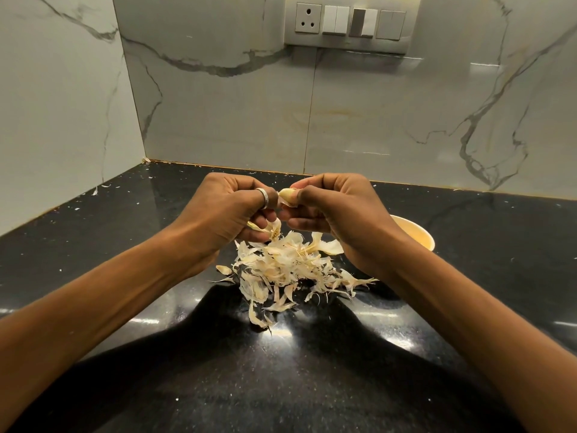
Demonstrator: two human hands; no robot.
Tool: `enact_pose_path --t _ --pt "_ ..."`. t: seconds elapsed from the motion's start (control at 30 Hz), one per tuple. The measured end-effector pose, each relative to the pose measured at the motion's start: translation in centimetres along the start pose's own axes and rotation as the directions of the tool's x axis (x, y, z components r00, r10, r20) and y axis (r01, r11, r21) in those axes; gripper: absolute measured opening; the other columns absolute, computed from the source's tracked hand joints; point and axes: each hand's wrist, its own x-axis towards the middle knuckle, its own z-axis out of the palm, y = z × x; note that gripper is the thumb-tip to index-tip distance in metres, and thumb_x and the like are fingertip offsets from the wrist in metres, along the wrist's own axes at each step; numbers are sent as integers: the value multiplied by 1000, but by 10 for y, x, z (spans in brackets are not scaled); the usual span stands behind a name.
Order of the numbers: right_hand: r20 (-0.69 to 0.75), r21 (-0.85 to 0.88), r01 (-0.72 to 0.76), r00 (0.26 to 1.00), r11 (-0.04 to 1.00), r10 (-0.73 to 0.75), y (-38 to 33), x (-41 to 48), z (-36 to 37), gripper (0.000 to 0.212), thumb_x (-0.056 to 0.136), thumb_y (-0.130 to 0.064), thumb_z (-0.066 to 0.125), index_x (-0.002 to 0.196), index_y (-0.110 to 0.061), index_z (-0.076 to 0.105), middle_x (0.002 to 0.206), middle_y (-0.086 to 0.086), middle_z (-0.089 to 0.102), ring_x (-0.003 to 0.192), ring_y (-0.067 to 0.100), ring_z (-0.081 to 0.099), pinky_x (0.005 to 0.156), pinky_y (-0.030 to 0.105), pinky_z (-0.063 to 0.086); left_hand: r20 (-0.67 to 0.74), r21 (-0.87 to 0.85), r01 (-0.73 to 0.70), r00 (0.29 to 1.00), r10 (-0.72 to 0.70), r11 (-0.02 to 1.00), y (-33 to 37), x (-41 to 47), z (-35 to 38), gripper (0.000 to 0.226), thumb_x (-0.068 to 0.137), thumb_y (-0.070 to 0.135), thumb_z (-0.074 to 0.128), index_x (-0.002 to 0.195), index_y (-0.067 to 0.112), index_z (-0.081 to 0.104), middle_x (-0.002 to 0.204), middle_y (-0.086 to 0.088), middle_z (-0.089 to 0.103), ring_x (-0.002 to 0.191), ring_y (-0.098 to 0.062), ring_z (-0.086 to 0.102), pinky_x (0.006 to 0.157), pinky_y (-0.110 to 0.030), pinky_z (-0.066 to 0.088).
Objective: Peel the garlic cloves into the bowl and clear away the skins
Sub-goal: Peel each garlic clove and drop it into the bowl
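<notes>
Both hands are raised over the black counter (109, 245). My right hand (337, 214) pinches a pale garlic clove (288, 195) between thumb and fingers. My left hand (224, 210), with a silver ring on one finger, is curled and holds a garlic remnant with papery skin (273, 231) in its lower fingers; its fingertips meet the clove. Below the hands lies a heap of garlic skins (290, 270). A pale yellow bowl (415, 232) stands to the right, mostly hidden behind my right wrist; its contents cannot be seen.
Marble-patterned walls (237, 114) close the corner behind and to the left. A switch panel with a socket (352, 23) sits high on the back wall. Small skin flecks (95, 191) dot the counter near the left wall.
</notes>
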Motion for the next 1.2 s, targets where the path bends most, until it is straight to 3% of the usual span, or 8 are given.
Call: enact_pose_path --t 0.43,0.6,0.7,0.8,0.9,0.97,1.07,1.2 --pt "-78 43 -13 997 999 16 -6 4 -9 12 97 -6 62 106 2 67 97 21 75 81 24 76 70 27 62 5 50 -18 1000 18 999 -3 3 -4 20 97 9 59 80 6 70 64 -3 65 53 -7 57 48 -22 52" --pt "-70 25 -9 998 1000 11 -6 4 -9 11 95 -5 65 104 1 67 100 22 75 83 25 76 71 27 62 -19 237 -134 990 142 962 -9 4 -5 23 98 15 59 78 9 71 68 -6 68 55 -9 59 49 -24 52" --pt "-65 2 5 998 1000 -5 -5 4 -9 12 95 -6 66 105 2 67 101 22 75 85 25 76 71 26 62 -45 348 -208 970 238 914 -12 5 -6 27 97 21 60 75 12 74 64 0 69 54 -9 62 48 -27 53" --pt "-58 -27 23 998 999 -24 -3 5 -10 14 95 -4 65 106 3 67 101 21 75 86 24 76 69 24 60 -37 557 -318 913 406 767 -18 5 -7 33 95 38 60 76 16 77 64 1 70 56 -16 65 54 -37 56" --pt "-53 -73 48 997 996 -52 0 6 -10 14 96 -2 64 107 4 69 99 20 75 84 23 76 70 23 59 -14 625 -390 861 509 676 -19 4 -5 32 98 43 62 83 19 78 64 5 69 57 -12 62 53 -26 50" --pt "-41 -130 67 996 989 -73 1 7 -10 13 96 -2 65 106 2 70 98 18 75 86 23 76 72 24 60 8 578 -426 856 517 696 -17 3 -3 24 97 38 63 93 20 78 66 11 67 59 -8 62 51 -14 44" --pt "2 -172 89 996 981 -90 2 6 -9 15 94 -1 65 107 0 72 101 18 75 94 25 75 80 27 61 40 482 -420 887 459 769 -14 1 -1 19 91 37 69 97 21 77 70 16 68 59 -3 64 51 -18 52" --pt "33 -148 107 994 983 -103 2 5 -7 24 92 -3 68 116 -1 69 108 17 73 98 23 75 87 27 60 21 365 -325 940 341 873 -13 2 -2 30 83 42 70 93 15 77 73 2 72 59 -10 67 48 -19 52"
